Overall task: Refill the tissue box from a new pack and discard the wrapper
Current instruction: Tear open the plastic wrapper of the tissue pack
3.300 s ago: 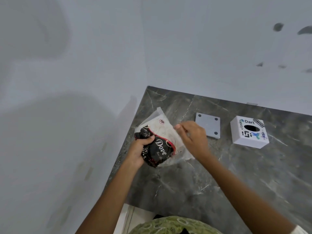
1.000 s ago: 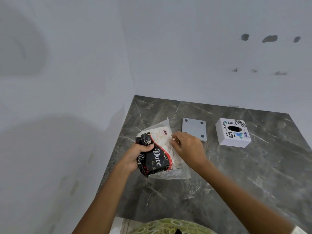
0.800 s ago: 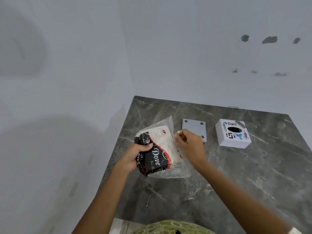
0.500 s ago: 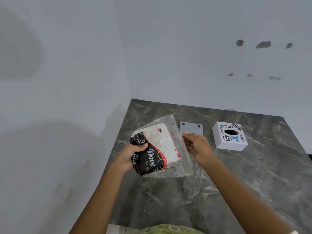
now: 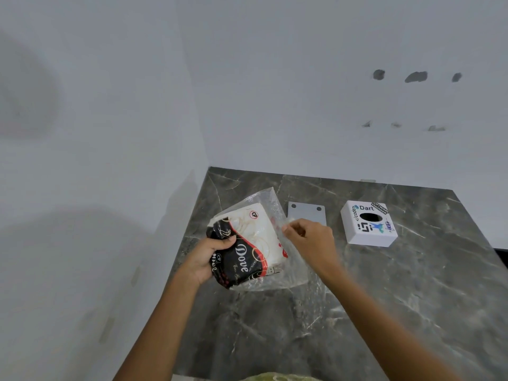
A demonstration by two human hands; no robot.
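A tissue pack (image 5: pixel 251 244) in a black, white and red printed wrapper is held above the grey marble counter (image 5: pixel 384 298). My left hand (image 5: pixel 204 259) grips its lower left end. My right hand (image 5: pixel 310 242) pinches the loose clear plastic wrapper (image 5: pixel 291 273) at the pack's right side, pulled away from the tissues. The white tissue box (image 5: pixel 368 224) with stickers and an oval hole on top stands to the right, apart from both hands. Its flat grey base plate (image 5: pixel 306 213) lies between the pack and the box, partly behind my right hand.
White walls meet at a corner at the counter's far left. The back wall has a few dark marks. A green patterned garment edge (image 5: pixel 275 377) shows at the bottom. The counter's right edge drops off near the far right.
The pack has been lifted and tilted, and my right hand has drawn the clear wrapper out to the right, away from the tissues. The view has shifted slightly.
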